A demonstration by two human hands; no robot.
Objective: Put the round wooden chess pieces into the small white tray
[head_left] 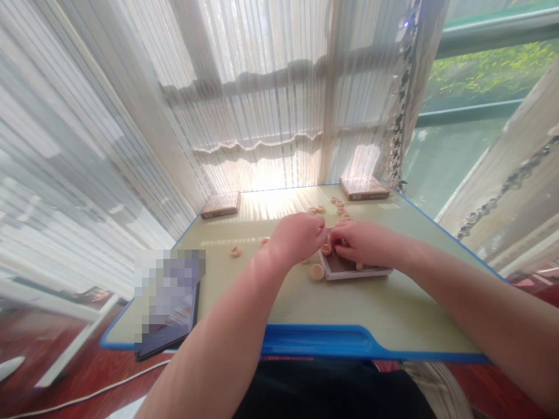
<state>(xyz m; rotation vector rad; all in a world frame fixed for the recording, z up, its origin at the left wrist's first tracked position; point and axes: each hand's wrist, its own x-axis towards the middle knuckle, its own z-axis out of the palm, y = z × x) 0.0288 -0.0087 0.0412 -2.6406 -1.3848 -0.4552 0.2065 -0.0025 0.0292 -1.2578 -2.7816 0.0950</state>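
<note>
My left hand (pixel 298 237) is curled into a loose fist over the middle of the table, fingers bent down among round wooden game pieces. My right hand (pixel 360 244) hovers over a shallow dark tray with a white rim (pixel 371 271) and pinches a round wooden piece (pixel 325 249) with red marking at the tray's left edge. Another round piece (pixel 317 272) lies just in front of the tray's left corner. What my left hand's fingers hold is hidden.
The pale green table has a blue rim (pixel 314 340). Loose wooden pieces (pixel 339 205) lie at the back, one piece (pixel 235 251) sits to the left. Two flat boxes (pixel 220 204) (pixel 364 187) stand at the far corners. A dark tablet (pixel 168 329) overhangs the front left. Curtains surround the table.
</note>
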